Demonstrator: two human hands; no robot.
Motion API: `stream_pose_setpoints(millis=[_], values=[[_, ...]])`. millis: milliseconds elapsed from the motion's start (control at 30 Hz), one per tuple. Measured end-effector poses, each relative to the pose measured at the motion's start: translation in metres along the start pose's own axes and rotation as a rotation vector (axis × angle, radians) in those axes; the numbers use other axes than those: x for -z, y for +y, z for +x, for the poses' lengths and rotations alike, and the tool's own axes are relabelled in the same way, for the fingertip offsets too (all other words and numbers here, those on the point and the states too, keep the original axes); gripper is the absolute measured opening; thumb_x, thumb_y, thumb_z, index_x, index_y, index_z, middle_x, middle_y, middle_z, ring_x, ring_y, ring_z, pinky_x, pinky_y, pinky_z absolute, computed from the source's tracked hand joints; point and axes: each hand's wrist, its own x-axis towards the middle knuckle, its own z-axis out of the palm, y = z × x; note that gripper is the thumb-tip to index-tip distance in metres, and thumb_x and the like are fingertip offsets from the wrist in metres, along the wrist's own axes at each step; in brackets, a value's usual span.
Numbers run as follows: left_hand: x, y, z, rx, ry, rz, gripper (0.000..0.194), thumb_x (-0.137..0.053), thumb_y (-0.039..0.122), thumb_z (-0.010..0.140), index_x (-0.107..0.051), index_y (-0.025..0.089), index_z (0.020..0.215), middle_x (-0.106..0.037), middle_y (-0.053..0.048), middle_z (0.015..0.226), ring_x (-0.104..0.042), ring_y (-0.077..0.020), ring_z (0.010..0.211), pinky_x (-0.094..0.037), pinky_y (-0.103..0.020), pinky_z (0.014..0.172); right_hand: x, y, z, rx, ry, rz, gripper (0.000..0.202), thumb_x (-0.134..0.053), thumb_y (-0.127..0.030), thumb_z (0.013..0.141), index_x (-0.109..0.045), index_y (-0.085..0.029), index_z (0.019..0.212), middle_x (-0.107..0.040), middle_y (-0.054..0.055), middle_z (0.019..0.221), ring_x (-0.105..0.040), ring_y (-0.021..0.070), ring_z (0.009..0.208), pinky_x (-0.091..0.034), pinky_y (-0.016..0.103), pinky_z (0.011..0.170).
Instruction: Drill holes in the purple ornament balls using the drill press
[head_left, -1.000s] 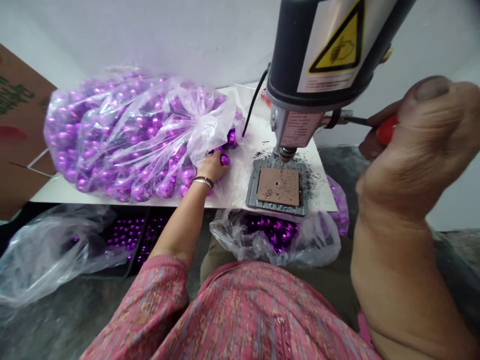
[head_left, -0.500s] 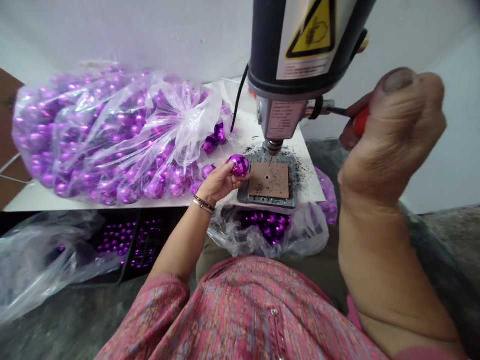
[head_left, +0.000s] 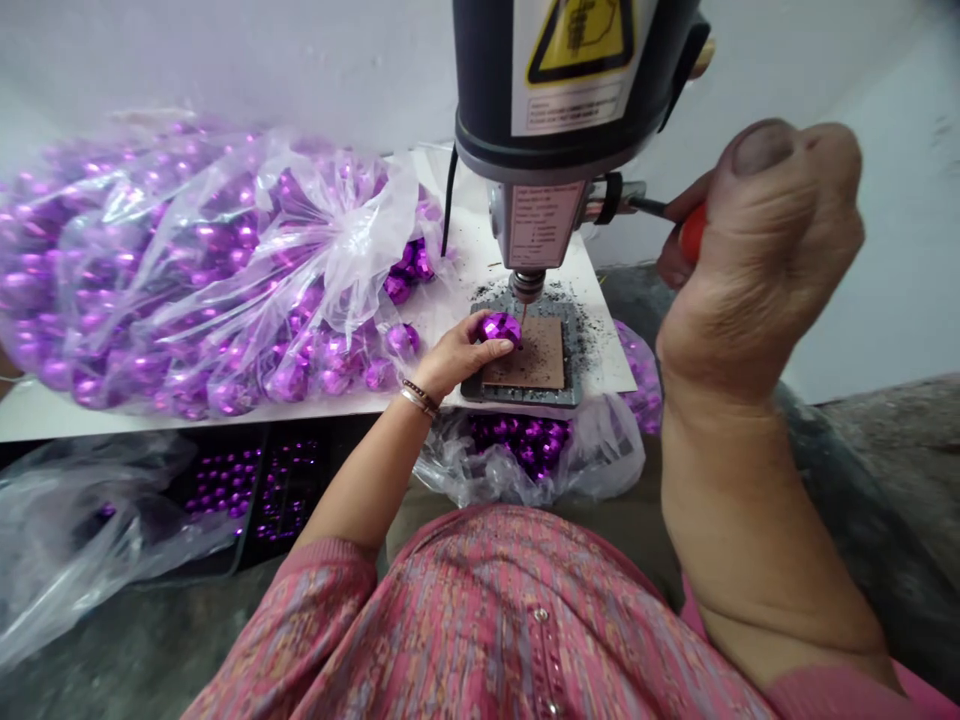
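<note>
My left hand (head_left: 463, 352) is closed on a shiny purple faceted ball (head_left: 500, 328), held over the left part of a brown board (head_left: 536, 365). Just right of the ball, the thin bit (head_left: 524, 312) of a drill press (head_left: 540, 225) points down at the board. The board lies on the machine's grey base (head_left: 572, 350), with dark shavings around it. My right hand (head_left: 765, 220), higher and to the right, is wrapped round the red-knobbed feed handle (head_left: 691, 235) of the press. Its fingers are partly hidden behind the back of the hand.
A large clear bag of purple balls (head_left: 187, 270) fills the left of the white table (head_left: 611, 360). Loose balls (head_left: 409, 262) lie near its mouth. Below the table edge are an open bag of balls (head_left: 525, 445) and a black crate (head_left: 247, 500) with more. A black cable (head_left: 448, 205) hangs beside the press.
My left hand has carried the purple ball rightward, from beside the board to over it, close to the bit. My right hand stays on the handle. The whole view has shifted slightly.
</note>
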Motion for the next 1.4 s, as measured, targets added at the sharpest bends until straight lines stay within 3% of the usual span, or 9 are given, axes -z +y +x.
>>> stream_pose_setpoints(millis=[100,333,467,667,800,967,1233,1400], values=[[-0.006,0.0,0.002,0.048,-0.057,-0.042,0.052,-0.083,0.041,0.076,-0.071,0.017,0.12,-0.075,-0.004,0.107,-0.066,-0.0194,0.1,-0.052,-0.029,0.092,0.002,-0.001,-0.001,0.0,-0.015,-0.012,0.034,-0.042,-0.042,0.102,-0.036,-0.018,0.08,-0.041,-0.008,0.061,-0.036,-0.0019,0.053,-0.033,0.017,0.058],[-0.013,0.009,0.003,0.064,-0.039,0.032,0.05,-0.084,0.035,0.074,-0.071,0.018,0.119,-0.075,-0.002,0.102,-0.066,-0.0207,0.098,-0.053,-0.031,0.092,0.003,-0.004,-0.004,-0.025,-0.05,-0.024,0.041,-0.042,-0.052,0.098,-0.037,-0.015,0.08,-0.041,-0.009,0.066,-0.037,-0.0066,0.056,-0.034,0.011,0.061],[-0.02,0.018,0.002,0.102,-0.004,0.14,0.067,-0.087,0.028,0.071,-0.067,0.017,0.134,-0.077,-0.002,0.111,-0.068,-0.0226,0.104,-0.053,-0.033,0.098,0.003,-0.002,-0.002,-0.039,-0.05,0.007,0.036,-0.044,-0.044,0.101,-0.036,-0.016,0.08,-0.042,-0.008,0.066,-0.037,-0.0047,0.055,-0.035,0.014,0.059],[-0.03,0.018,-0.001,0.025,-0.016,0.26,0.077,-0.086,0.021,0.072,-0.061,0.018,0.145,-0.071,-0.007,0.137,-0.068,-0.025,0.119,-0.05,-0.035,0.108,0.004,-0.004,-0.003,-0.076,-0.039,-0.022,0.036,-0.042,-0.045,0.1,-0.037,-0.016,0.08,-0.043,-0.008,0.068,-0.038,-0.0053,0.057,-0.035,0.015,0.064],[-0.03,0.015,-0.004,-0.004,-0.048,0.273,0.076,-0.085,0.026,0.076,-0.059,0.02,0.147,-0.071,-0.008,0.139,-0.066,-0.0272,0.125,-0.049,-0.036,0.111,0.003,-0.003,-0.005,-0.087,-0.038,-0.003,0.036,-0.044,-0.045,0.099,-0.039,-0.015,0.08,-0.043,-0.008,0.066,-0.038,-0.0054,0.057,-0.035,0.015,0.064],[-0.035,0.014,-0.009,-0.007,0.004,0.291,0.071,-0.079,0.04,0.085,-0.057,0.016,0.148,-0.068,-0.014,0.141,-0.064,-0.0311,0.129,-0.05,-0.04,0.11,0.004,0.001,-0.004,-0.066,-0.044,0.024,0.041,-0.045,-0.052,0.096,-0.04,-0.014,0.08,-0.04,-0.009,0.065,-0.037,-0.007,0.057,-0.033,0.014,0.064],[-0.043,0.016,-0.005,0.118,0.059,0.301,0.071,-0.083,0.04,0.08,-0.061,0.019,0.145,-0.074,-0.007,0.13,-0.069,-0.0257,0.115,-0.051,-0.033,0.1,0.004,0.004,-0.003,-0.057,-0.041,0.026,0.044,-0.044,-0.057,0.094,-0.036,-0.015,0.082,-0.038,-0.009,0.066,-0.036,-0.0076,0.057,-0.032,0.013,0.062],[-0.041,0.017,-0.002,0.105,0.055,0.282,0.062,-0.084,0.04,0.077,-0.068,0.021,0.134,-0.076,-0.004,0.121,-0.07,-0.0231,0.107,-0.052,-0.03,0.092,0.006,0.01,-0.008,-0.03,-0.047,0.033,0.047,-0.044,-0.059,0.095,-0.037,-0.015,0.082,-0.038,-0.008,0.066,-0.036,-0.0065,0.056,-0.031,0.013,0.06]])
